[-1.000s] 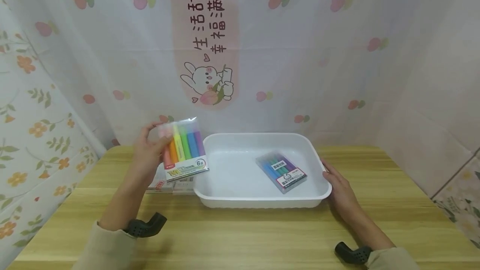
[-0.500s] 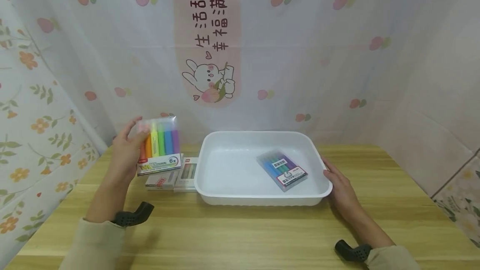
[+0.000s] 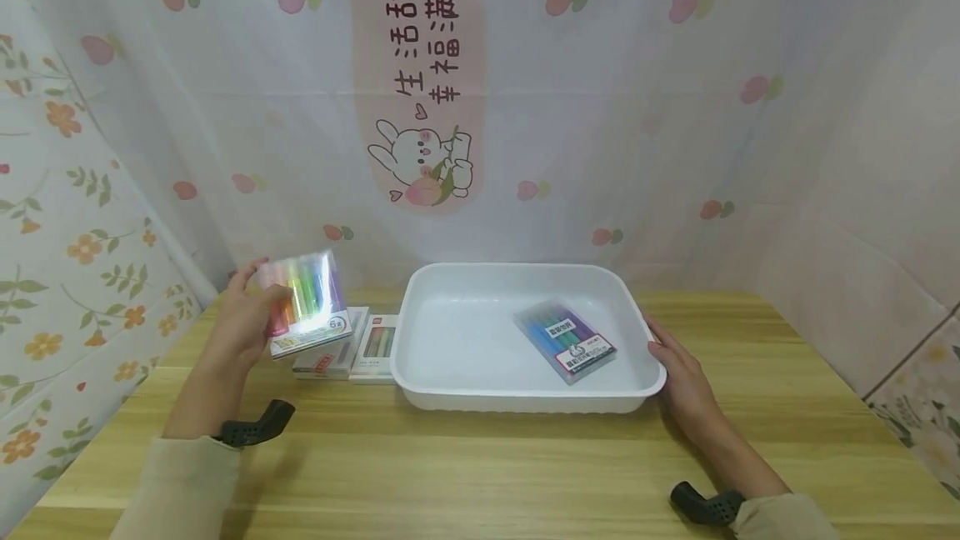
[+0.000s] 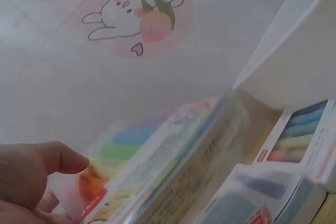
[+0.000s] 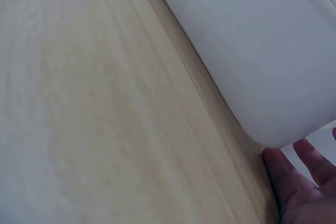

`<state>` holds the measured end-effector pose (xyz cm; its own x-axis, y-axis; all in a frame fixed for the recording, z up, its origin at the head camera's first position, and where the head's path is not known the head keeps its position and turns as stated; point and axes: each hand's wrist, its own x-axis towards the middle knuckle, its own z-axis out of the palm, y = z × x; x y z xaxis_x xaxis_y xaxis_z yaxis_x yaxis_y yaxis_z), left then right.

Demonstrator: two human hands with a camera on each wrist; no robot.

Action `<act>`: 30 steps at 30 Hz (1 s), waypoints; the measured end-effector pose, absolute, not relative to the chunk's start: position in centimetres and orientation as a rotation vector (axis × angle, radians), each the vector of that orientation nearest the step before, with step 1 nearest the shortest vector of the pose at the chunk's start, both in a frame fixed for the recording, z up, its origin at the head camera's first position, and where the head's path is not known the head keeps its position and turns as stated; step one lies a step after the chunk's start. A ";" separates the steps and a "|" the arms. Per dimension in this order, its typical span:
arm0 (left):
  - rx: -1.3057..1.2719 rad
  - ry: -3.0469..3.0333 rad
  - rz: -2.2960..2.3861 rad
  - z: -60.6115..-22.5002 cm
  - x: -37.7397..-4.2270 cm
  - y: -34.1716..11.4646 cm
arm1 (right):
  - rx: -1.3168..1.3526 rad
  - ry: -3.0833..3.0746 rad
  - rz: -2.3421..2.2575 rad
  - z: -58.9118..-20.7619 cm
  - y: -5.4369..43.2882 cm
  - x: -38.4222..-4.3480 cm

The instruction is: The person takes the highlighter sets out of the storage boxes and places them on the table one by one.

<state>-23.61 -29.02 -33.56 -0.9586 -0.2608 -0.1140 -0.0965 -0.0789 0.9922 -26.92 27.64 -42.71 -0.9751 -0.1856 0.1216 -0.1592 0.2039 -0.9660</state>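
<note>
In the head view my left hand (image 3: 238, 325) holds up a clear pack of highlighters (image 3: 306, 300) in several rainbow colours, pinching its left side. The left wrist view shows the thumb across the pack (image 4: 157, 166), tilted above two flat boxes. My right hand (image 3: 684, 382) lies against the right end of a white plastic tray (image 3: 517, 395). In the right wrist view its fingers (image 5: 283, 174) reach the tray's outer corner (image 5: 268, 114). Inside the tray, right of centre, lies a slim pack of blue, green and purple pens (image 3: 566, 342).
Left of the tray, two white boxes lie side by side: one (image 3: 326, 363) partly under the raised pack, the other (image 3: 375, 350) with a window showing coloured sticks. A wooden table (image 3: 480, 465) bears everything. A printed curtain (image 3: 585, 148) hangs directly behind.
My left hand has carried the highlighter pack leftward from the tray's left edge and lowered it slightly, tilting it. The boxes beneath show more. The right hand and tray stay put.
</note>
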 end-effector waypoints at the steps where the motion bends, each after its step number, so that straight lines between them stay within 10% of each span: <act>1: 0.411 -2.045 -2.186 -33.6 -23.5 -29.3 | -0.343 2.417 -1.944 -42.7 27.6 -26.9; 30: 0.492 -2.579 -1.479 -35.2 -22.7 -34.9 | -0.348 2.420 -1.936 -43.0 27.8 -27.1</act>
